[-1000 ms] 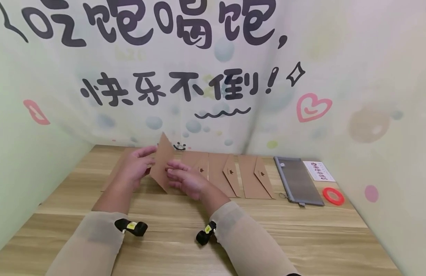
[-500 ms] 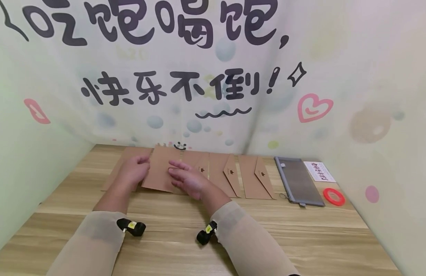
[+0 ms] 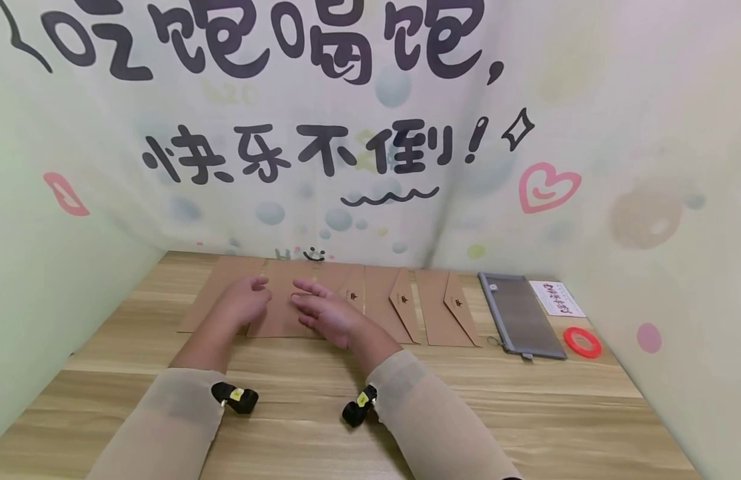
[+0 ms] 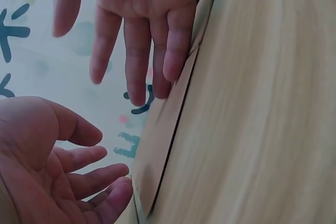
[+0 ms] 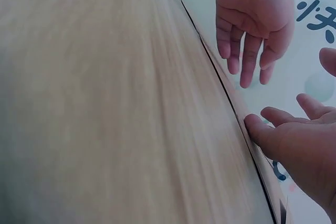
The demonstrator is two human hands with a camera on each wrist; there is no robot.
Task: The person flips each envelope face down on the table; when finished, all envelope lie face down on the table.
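Several brown kraft-paper envelopes lie flat in a row along the back of the table. Over the gap between the leftmost envelope (image 3: 201,303) and the second envelope (image 3: 279,312), my left hand (image 3: 243,303) has its fingers relaxed and holds nothing. My right hand (image 3: 329,312), fingers loosely spread, is at the right side of that second envelope and partly covers the third envelope (image 3: 337,275). Both of these left envelopes show a plain face. In the left wrist view, the fingers of both hands are loosely extended near the envelopes' edges, palms facing each other.
Two more envelopes, a fourth (image 3: 379,300) and a fifth (image 3: 433,307), show pointed flaps with a dark print. Further right are a grey mesh zip pouch (image 3: 526,320), a white printed card (image 3: 556,298) and a red ring (image 3: 582,342). A printed cloth (image 3: 370,220) hangs behind.
The second envelope, earlier raised upright between both hands, has come down flat onto the table. My left hand has released it and shifted slightly right; my right hand has barely moved.
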